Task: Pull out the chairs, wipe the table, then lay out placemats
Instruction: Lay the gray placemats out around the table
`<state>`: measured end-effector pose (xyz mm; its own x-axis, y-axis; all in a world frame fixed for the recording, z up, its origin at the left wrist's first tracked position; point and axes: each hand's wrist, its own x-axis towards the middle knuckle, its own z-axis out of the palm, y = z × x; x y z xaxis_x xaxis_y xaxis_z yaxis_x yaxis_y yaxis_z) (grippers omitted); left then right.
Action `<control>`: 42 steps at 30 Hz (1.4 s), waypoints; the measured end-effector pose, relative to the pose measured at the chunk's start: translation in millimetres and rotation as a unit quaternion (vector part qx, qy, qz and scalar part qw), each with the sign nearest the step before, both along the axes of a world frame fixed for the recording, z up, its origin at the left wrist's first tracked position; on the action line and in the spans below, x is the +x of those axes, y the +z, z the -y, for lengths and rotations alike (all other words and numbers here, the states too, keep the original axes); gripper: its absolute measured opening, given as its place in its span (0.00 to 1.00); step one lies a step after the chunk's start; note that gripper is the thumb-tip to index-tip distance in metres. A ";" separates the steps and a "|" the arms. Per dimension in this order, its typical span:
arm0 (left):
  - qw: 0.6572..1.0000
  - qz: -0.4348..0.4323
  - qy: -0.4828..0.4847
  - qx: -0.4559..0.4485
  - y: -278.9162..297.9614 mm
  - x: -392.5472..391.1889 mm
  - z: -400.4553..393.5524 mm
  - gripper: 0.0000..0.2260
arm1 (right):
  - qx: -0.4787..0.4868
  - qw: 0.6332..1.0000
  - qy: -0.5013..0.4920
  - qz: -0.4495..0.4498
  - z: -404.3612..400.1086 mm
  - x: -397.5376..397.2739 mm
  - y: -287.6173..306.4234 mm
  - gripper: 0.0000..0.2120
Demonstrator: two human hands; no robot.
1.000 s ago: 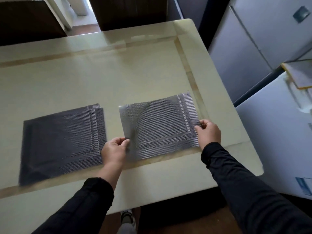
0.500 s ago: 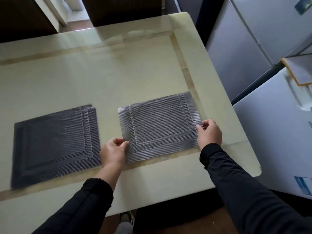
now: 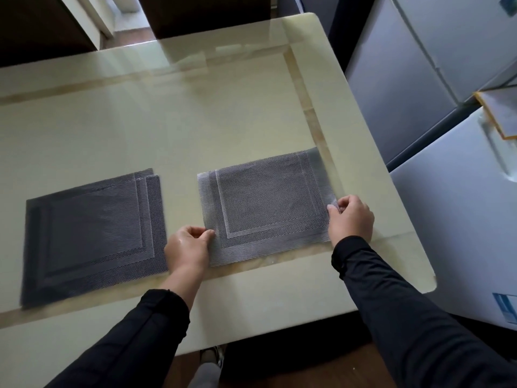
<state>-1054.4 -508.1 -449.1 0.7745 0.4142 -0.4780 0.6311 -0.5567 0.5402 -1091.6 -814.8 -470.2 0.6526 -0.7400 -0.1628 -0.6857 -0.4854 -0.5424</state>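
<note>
A pale glossy surface (image 3: 173, 130) carried a grey woven placemat (image 3: 265, 205) lying flat, its long axis running between the two grips, slightly angled to the near edge. Beyond the left grip lay a stack of darker placemats (image 3: 89, 233), just apart. White appliances (image 3: 461, 219) stood past the right grip. The left hand (image 3: 187, 247) pinched the mat's near-left corner; the right hand (image 3: 351, 217) pinched its right edge.

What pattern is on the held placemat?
Grey weave with nested rectangular borders on the placemat; head view.
</note>
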 end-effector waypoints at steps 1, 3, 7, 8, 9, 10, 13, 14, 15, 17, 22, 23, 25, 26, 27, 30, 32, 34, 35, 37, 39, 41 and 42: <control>1.000 0.000 -0.003 0.003 0.6 -0.1 0.5 0.09 | -0.007 1.000 0.002 -0.002 0.6 -0.7 -0.8 0.08; 1.000 -0.003 -0.005 0.010 2.0 -0.5 0.7 0.09 | -0.016 1.000 0.001 -0.006 1.0 -2.7 -2.1 0.09; 0.999 -0.001 -0.016 0.032 4.3 -0.1 -0.3 0.08 | -0.018 1.000 -0.004 -0.007 0.3 -4.5 -3.9 0.09; 0.999 0.003 -0.019 0.036 4.8 0.8 0.9 0.08 | -0.019 1.000 -0.005 -0.007 1.1 -5.2 -4.5 0.09; 0.999 0.007 -0.022 0.039 5.4 2.3 2.0 0.08 | -0.020 1.000 -0.007 -0.007 1.9 -5.3 -5.0 0.08; 0.999 0.009 -0.023 0.040 6.2 4.1 2.2 0.07 | -0.020 1.000 -0.008 -0.008 1.7 -5.5 -5.2 0.08; 0.999 0.000 -0.029 0.037 7.6 9.8 2.0 0.07 | -0.017 1.000 -0.012 -0.009 0.8 -5.3 -4.7 0.09; 0.999 -0.001 -0.032 0.036 7.5 10.9 1.4 0.07 | -0.015 1.000 -0.011 -0.009 0.6 -5.1 -4.6 0.09; 0.999 0.000 -0.034 0.036 7.4 11.3 0.9 0.07 | -0.015 1.000 -0.008 -0.010 0.4 -5.0 -5.0 0.09; 0.998 0.002 -0.040 0.039 8.5 10.6 1.9 0.07 | -0.014 1.000 -0.009 -0.014 1.0 -4.4 -3.6 0.09; 0.998 0.029 -0.052 0.032 17.9 0.6 -10.0 0.07 | -0.044 0.998 -0.027 -0.031 -19.2 1.3 19.4 0.15; 0.997 0.044 -0.049 0.032 21.1 -1.3 -16.7 0.06 | -0.049 0.999 -0.009 -0.019 -29.4 2.9 24.7 0.15; 0.995 0.076 -0.041 0.042 28.9 -4.3 -34.6 0.05 | -0.044 0.997 0.054 0.020 -56.6 6.8 32.6 0.15; 0.994 0.090 -0.033 0.048 33.3 -5.1 -46.2 0.04 | -0.036 0.994 0.092 0.037 -74.1 9.1 36.5 0.14; 0.993 0.103 -0.021 0.050 37.2 -5.4 -59.5 0.03 | -0.025 0.990 0.131 0.050 -93.2 10.7 40.1 0.13; 0.986 0.151 0.033 0.059 47.0 -1.7 -109.3 0.04 | 0.038 0.967 0.240 0.074 -155.4 14.2 50.0 0.09; 0.979 0.167 0.075 0.089 50.4 1.8 -153.2 0.07 | 0.089 0.948 0.298 0.061 -198.8 16.5 53.1 0.07; 0.974 0.134 0.116 0.139 49.6 5.0 -198.6 0.14 | 0.121 0.934 0.336 0.023 -240.8 21.4 53.5 0.06; 0.972 0.101 0.138 0.162 47.9 5.8 -219.5 0.18 | 0.129 0.930 0.344 0.001 -259.8 24.5 52.9 0.07; 0.970 0.029 0.162 0.177 42.2 6.3 -257.6 0.25 | 0.142 0.930 0.336 -0.049 -295.5 31.3 47.6 0.12; 0.971 -0.040 0.158 0.174 33.6 4.4 -288.4 0.31 | 0.131 0.938 0.304 -0.104 -327.7 36.9 42.6 0.19; 0.970 -0.090 0.129 0.184 25.3 1.5 -310.0 0.35 | 0.081 0.951 0.261 -0.144 -354.2 40.9 38.8 0.26; 0.972 -0.094 0.116 0.183 21.0 1.3 -318.5 0.36 | 0.058 0.956 0.237 -0.161 -365.7 42.4 38.4 0.30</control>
<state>-1053.1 -189.6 -428.1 0.5531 0.7370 -0.3885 0.8311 -0.5204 0.1960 -1049.2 -449.0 -431.8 0.8124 -0.3385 -0.4748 -0.5445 -0.7318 -0.4099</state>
